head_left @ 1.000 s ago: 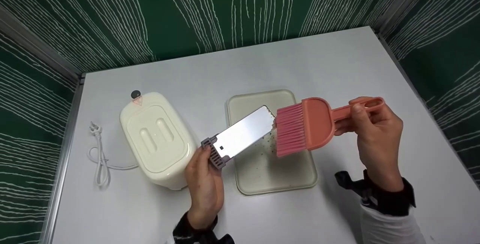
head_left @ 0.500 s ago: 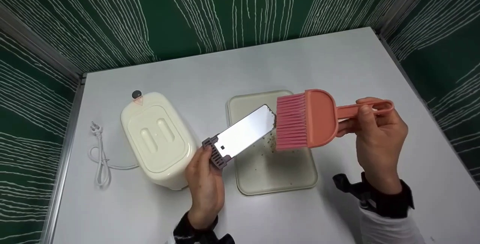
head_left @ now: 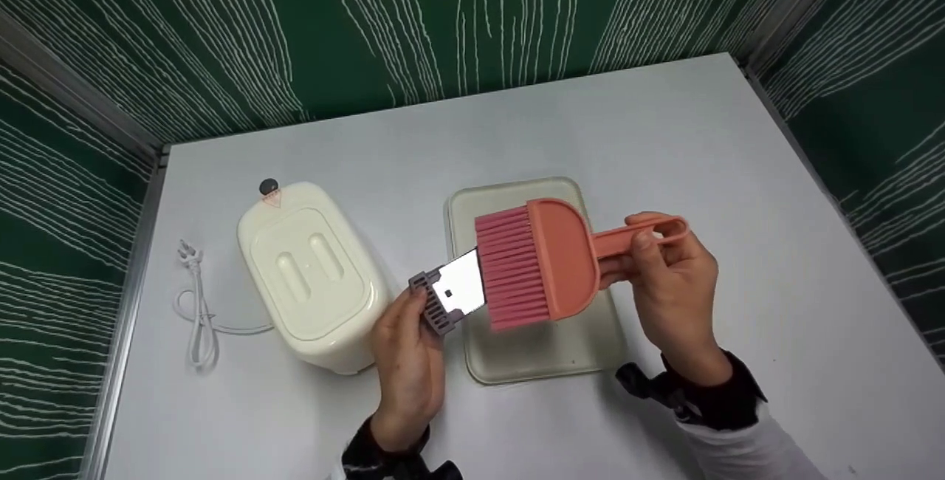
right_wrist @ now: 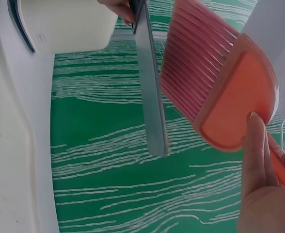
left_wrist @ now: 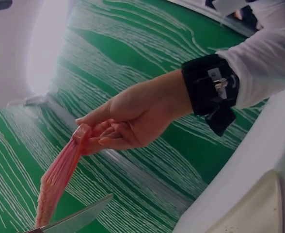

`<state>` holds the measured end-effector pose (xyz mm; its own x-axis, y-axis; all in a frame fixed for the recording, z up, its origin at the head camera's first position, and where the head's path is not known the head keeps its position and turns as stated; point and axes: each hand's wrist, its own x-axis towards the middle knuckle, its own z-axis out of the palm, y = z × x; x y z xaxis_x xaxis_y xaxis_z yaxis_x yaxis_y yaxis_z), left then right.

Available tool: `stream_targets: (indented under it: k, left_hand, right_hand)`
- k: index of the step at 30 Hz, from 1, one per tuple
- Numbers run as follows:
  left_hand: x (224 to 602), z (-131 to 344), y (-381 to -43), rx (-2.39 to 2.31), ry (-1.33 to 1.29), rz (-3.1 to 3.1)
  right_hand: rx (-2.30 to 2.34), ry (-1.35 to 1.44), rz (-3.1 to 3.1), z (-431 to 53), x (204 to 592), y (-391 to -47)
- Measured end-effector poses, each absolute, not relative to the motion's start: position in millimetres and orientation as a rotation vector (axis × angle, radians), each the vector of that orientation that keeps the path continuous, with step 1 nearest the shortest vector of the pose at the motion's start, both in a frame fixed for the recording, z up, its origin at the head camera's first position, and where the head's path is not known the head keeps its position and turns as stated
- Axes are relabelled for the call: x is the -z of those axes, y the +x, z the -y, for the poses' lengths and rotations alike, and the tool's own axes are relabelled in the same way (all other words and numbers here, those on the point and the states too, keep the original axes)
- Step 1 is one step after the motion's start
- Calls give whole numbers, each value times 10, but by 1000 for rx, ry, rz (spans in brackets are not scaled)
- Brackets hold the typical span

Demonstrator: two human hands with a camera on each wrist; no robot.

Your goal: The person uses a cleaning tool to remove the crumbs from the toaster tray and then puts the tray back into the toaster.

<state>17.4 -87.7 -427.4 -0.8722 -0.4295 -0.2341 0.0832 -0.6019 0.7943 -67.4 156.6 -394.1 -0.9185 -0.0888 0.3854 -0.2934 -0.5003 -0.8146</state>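
Observation:
In the head view my left hand holds a shiny metal crumb tray by its grey slotted end. My right hand grips the handle of a coral hand brush. Its pink bristles overlap the crumb tray and hide the far half. Below both lies a shallow pale tray, partly covered by the brush. From the right wrist, the metal crumb tray appears nearly edge-on beside the bristles, with brownish crumbs at its tip. The left wrist view shows the brush hanging over the blade-like metal.
A cream toaster with a lid on top stands close to my left hand. Its white cord and plug lie on the white table farther left. Crumbs dot the pale tray in the right wrist view. Green walls surround the table.
My right hand first shifted slightly right with the brush, then swung left and down, bringing the bristles over the crumb tray. My left hand has barely moved.

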Motion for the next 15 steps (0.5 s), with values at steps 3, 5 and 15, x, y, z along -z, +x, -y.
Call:
stream_targets:
  k: [3, 5, 15]
  left_hand:
    - [4272, 877, 175, 2515, 584, 1218]
    - [4267, 878, 179, 2524, 573, 1231]
    - [4278, 865, 195, 2560, 534, 1274]
  right_hand:
    - [-2571, 579, 1539, -1507, 3969, -647]
    - [-2580, 580, 1563, -1476, 3993, -630]
    - [-2564, 639, 1688, -1375, 4073, -549]
